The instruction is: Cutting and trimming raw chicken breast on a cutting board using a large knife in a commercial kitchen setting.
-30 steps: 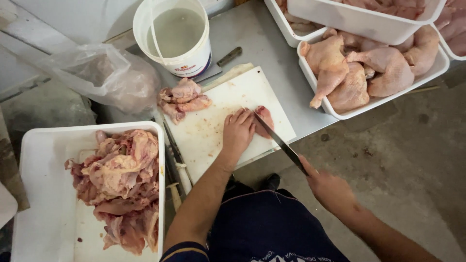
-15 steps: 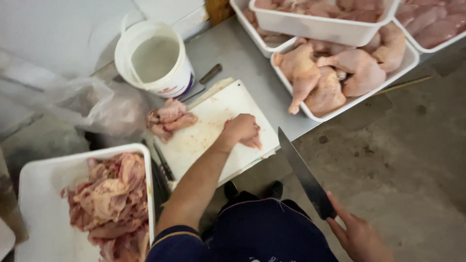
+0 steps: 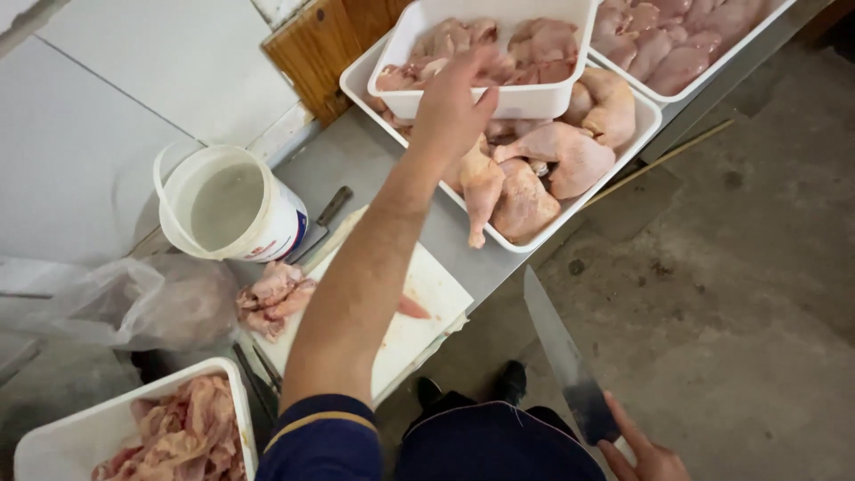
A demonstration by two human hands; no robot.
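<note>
The raw chicken leg quarters (image 3: pixel 534 178) lay in a white tray (image 3: pixel 570 227) at the upper centre of the frame, and the left hand (image 3: pixel 454 107) hovered open just above them, fingers spread. At the lower right the right hand (image 3: pixel 650 459) gripped a large knife (image 3: pixel 561 352), blade up, off the bench (image 3: pixel 374 169), near the white cutting board (image 3: pixel 419 334) and white bucket (image 3: pixel 227 209).

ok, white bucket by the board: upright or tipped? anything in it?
Upright. The white bucket stands on its base, round mouth facing up, with level cloudy liquid part-way up inside. Handle lies down along the rim.
</note>
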